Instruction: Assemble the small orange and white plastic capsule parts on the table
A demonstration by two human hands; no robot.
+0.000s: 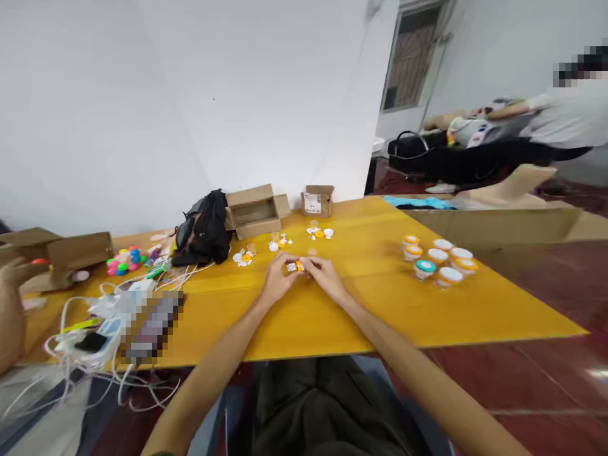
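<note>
Over the middle of the yellow table [327, 329], my left hand [279, 277] and my right hand [327, 276] meet around a small white and orange plastic piece [296, 266]. Fingers of both hands are closed on it, one hand at each end; its exact kind is too small to make out. Just beyond my right fingertips stands a small clear cup [312, 252]. Farther back lie small groups of white and orange plastic parts [244, 258], more white parts [280, 243] and a third group [320, 233], each with a clear cup beside it.
Lidded clear jars [437, 259] stand together at the right. Open cardboard boxes [256, 212] and a black bag [204, 228] line the back. Cables [71, 354], a blurred-out phone [154, 326] and colourful balls [126, 261] occupy the left. Another person's arm [12, 316] reaches in there; someone works far right.
</note>
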